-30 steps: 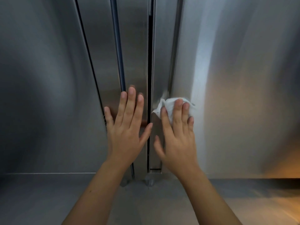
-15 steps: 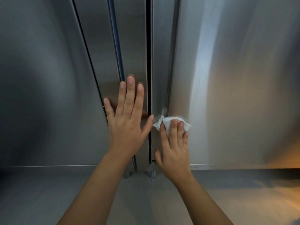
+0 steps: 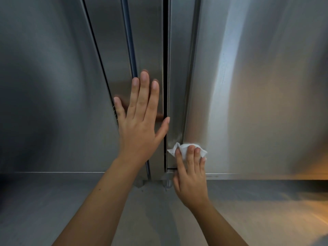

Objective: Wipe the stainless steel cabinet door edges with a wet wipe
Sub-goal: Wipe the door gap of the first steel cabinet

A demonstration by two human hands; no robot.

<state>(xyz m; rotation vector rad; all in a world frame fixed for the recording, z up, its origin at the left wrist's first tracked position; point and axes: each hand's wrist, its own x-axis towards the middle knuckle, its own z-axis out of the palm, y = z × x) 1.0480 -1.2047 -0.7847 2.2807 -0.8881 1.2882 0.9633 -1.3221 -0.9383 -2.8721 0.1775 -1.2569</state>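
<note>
Both cabinet doors were cut off at the top of the view, and the dark gap [image 3: 165, 50] between them showed nothing inside. Two small fittings [image 3: 166, 182] under the doors' bottom corners were too blurred to identify. Both palms faced the steel and were hidden.

The wet wipe [image 3: 183, 150] was bunched and largely covered by fingers, with only its white upper folds and a left-hand point visible. It lay against the right door [image 3: 179, 68] at its lower inner corner, just above the bottom edge and just beside the gap. The right hand [image 3: 190, 176] pressed it there with extended fingers, the wipe under the fingertips and the thumb low at the door's bottom edge, above the bench [image 3: 53, 201].

The left hand [image 3: 140, 125] lay flat on the left door [image 3: 147, 41], fingers spread wide and holding nothing, with its thumb tip at the gap.
</note>
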